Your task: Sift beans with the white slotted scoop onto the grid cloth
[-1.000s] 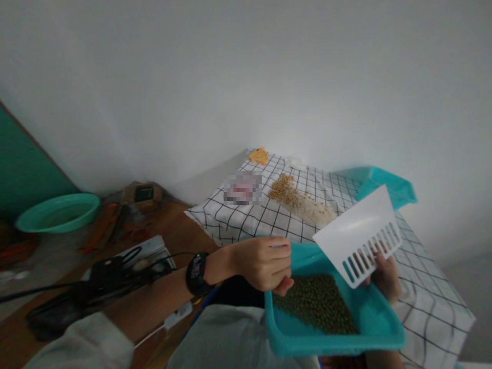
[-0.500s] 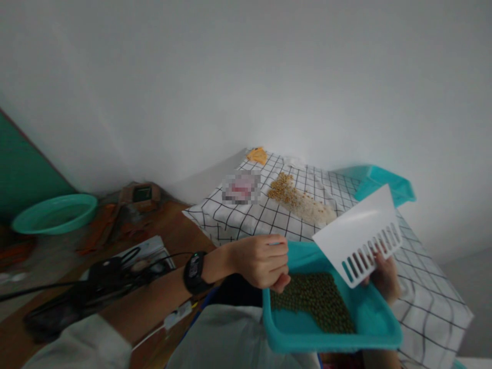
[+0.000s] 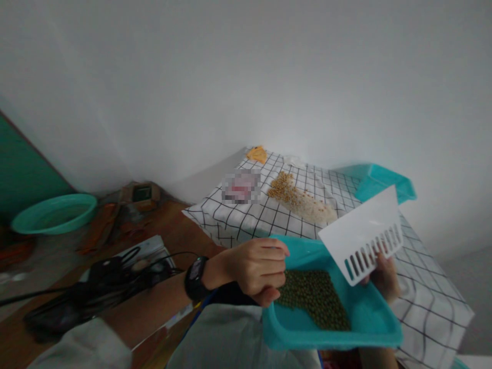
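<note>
A turquoise plastic basin (image 3: 334,339) sits low in front of me, with small green beans (image 3: 317,297) heaped across its left and middle. My left hand (image 3: 259,269) is closed in a loose fist over the basin's left rim; whatever it may hold is hidden by the fingers. At the basin's right side, my right hand (image 3: 384,279) grips a white slotted plastic scoop (image 3: 361,230) by its slotted edge. The scoop is tilted above the basin's far right part. Below the basin's front edge, part of my right forearm shows.
Behind the basin, a checked cloth (image 3: 253,220) bears yellowish beans (image 3: 282,184), pale grains (image 3: 311,209) and a yellow cloth-like item (image 3: 257,154). A second turquoise container (image 3: 384,182) leans by the wall. On the left are a green basin (image 3: 57,212) and black cables (image 3: 111,277).
My left hand has moved slightly left and down at the basin's rim. The scoop in my right hand has shifted a little to the right.
</note>
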`<state>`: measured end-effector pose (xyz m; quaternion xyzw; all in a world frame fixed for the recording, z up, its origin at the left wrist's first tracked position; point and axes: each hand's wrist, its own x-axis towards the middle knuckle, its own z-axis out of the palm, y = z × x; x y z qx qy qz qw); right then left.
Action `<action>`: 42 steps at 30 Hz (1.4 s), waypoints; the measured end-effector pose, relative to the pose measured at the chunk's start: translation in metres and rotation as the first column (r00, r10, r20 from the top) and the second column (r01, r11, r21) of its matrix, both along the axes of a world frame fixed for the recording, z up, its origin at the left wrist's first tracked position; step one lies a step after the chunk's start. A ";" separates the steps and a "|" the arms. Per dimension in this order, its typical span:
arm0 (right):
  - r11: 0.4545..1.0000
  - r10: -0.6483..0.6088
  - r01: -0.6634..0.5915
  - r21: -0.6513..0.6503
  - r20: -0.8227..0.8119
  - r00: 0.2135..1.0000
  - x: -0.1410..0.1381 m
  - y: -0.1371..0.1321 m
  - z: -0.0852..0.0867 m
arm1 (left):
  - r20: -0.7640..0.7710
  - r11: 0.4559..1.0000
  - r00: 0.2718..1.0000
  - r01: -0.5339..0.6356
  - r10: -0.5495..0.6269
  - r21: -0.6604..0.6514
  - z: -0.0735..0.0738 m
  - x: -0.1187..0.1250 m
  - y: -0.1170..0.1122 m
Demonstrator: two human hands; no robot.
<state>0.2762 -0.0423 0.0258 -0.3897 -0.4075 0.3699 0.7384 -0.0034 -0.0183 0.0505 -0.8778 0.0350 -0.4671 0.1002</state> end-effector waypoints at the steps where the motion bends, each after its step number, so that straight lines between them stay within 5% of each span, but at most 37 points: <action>1: 1.000 -0.002 0.002 0.008 0.008 1.000 -0.001 0.000 0.000 | -0.008 1.000 1.000 0.012 -0.012 -0.024 -0.002 0.001 0.000; 11: 0.997 0.032 -0.039 0.064 0.110 0.993 -0.001 -0.001 -0.002 | -0.023 0.991 0.999 0.039 -0.042 -0.131 -0.007 -0.002 -0.003; 25: 1.000 0.001 -0.002 -0.020 -0.066 0.998 0.000 -0.004 -0.003 | -0.055 0.997 0.997 0.042 -0.045 -0.064 -0.014 -0.002 0.002; 28: 1.000 -0.004 0.003 -0.012 -0.079 0.997 0.001 -0.002 -0.002 | 0.006 0.985 0.996 0.084 -0.084 -0.149 -0.017 -0.001 0.001; 35: 0.997 -0.041 0.053 0.064 -0.186 0.982 -0.026 0.000 -0.006 | 0.438 0.809 0.896 0.207 0.069 -0.550 -0.036 0.010 -0.002; 42: 0.998 -0.036 0.050 0.048 -0.244 0.969 -0.047 0.001 -0.009 | 0.644 0.665 0.739 0.380 0.200 -0.643 -0.056 0.015 0.008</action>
